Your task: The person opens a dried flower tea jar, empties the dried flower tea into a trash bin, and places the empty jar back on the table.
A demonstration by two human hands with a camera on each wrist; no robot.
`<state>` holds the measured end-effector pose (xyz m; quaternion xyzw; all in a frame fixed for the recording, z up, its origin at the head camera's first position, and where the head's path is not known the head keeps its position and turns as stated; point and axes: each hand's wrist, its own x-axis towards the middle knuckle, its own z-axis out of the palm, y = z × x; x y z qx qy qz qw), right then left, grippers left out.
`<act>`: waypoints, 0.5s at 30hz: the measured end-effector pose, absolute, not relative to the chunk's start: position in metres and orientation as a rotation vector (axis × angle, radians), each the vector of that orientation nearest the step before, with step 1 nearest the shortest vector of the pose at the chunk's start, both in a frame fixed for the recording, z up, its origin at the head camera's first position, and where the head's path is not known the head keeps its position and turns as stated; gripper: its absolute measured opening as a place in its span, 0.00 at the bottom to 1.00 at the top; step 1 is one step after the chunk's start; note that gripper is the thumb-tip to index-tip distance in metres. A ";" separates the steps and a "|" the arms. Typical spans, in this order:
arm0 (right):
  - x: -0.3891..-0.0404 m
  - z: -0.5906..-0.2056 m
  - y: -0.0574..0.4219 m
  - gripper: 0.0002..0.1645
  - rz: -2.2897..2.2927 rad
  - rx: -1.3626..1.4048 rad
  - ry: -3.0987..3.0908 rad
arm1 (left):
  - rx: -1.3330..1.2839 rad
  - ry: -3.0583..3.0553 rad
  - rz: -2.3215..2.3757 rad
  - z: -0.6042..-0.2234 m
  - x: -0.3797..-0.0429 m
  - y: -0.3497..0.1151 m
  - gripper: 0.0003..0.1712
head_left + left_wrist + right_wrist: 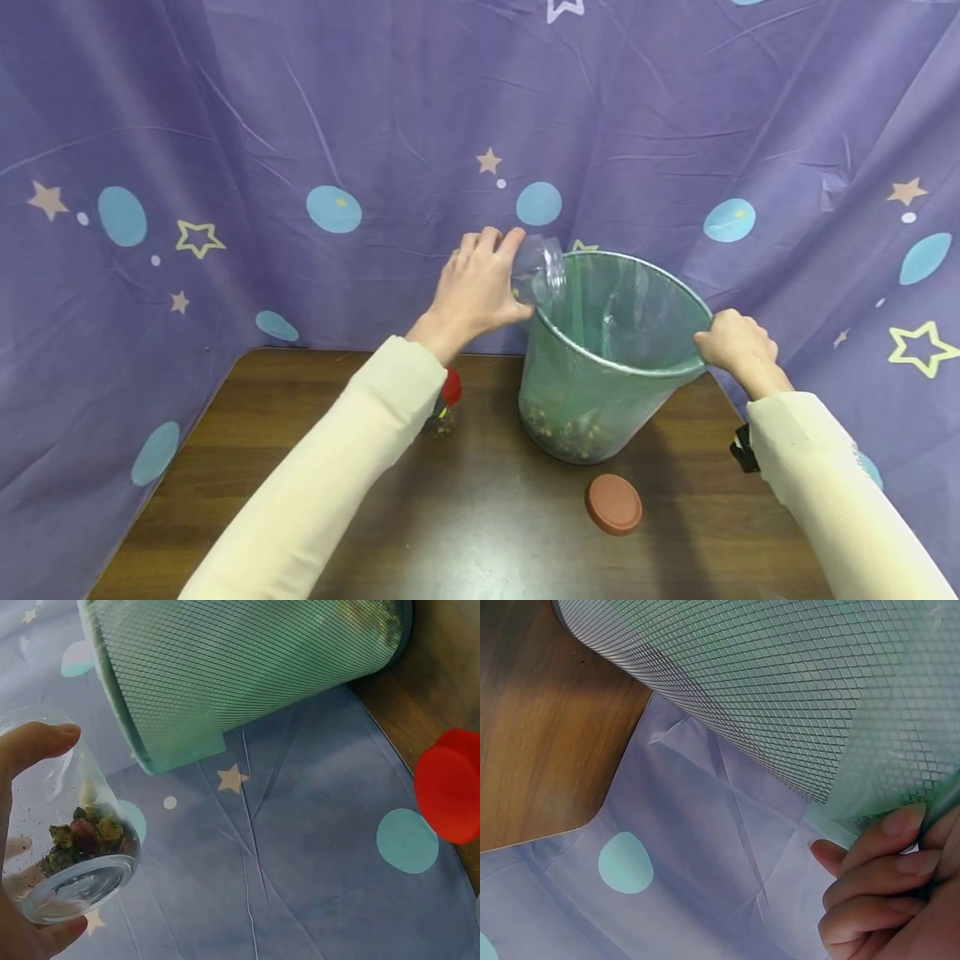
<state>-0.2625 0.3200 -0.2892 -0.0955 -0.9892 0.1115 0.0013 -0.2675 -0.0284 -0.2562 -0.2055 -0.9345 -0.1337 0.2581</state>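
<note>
- At the bin's left-hand rim, as the head view shows it: left grip (480, 283) grasping the jar (537, 271), thumb and fingers curled round its clear wall.
- Jar: uncapped and tipped on its side, mouth turned toward the bin (622, 408). Contact between jar and rim cannot be confirmed.
- Jar contents: a small heap of dried flowers (88, 834), yellowish and reddish, lying near the base; fine specks adhere to the wall.
- Right grip (738, 342): clenched on the opposite side of the bin's rim, fingers bent over the edge, together with the liner (889, 769).
- Bin: green-tinted mesh, wider at the top than at the bottom, its base on the counter (465, 517). The translucent green liner is folded outward over the rim.
- Bin contents: more dried flowers visible through the mesh at the bottom.
- Lid (613, 503): round, reddish brown, lying on the counter near the bin's base, on the wearer's side.
- Red item (452, 388): on the counter to the left of the bin, partly hidden by the left sleeve (330, 475); identity not established.
- Backdrop: purple cloth (420, 100) with stars and blue ovals, hanging behind the dark wood-grain counter and along its sides.
</note>
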 end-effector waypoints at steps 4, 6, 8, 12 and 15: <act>-0.262 -0.289 0.321 0.15 0.347 -0.306 -3.106 | -0.572 -2.521 -0.306 -0.257 -0.269 -0.025 0.51; -0.262 -0.288 0.321 0.14 0.346 -0.301 -3.103 | -0.577 -2.518 -0.279 -0.257 -0.270 -0.023 0.51; -0.262 -0.289 0.321 0.13 0.345 -0.294 -3.097 | -0.582 -2.519 -0.253 -0.258 -0.271 -0.022 0.51; -0.263 -0.290 0.320 0.13 0.348 -0.302 -3.091 | -0.602 -2.523 -0.187 -0.259 -0.272 -0.019 0.51; -0.263 -0.290 0.320 0.13 0.346 -0.319 -3.090 | -0.617 -2.519 -0.148 -0.260 -0.272 -0.017 0.51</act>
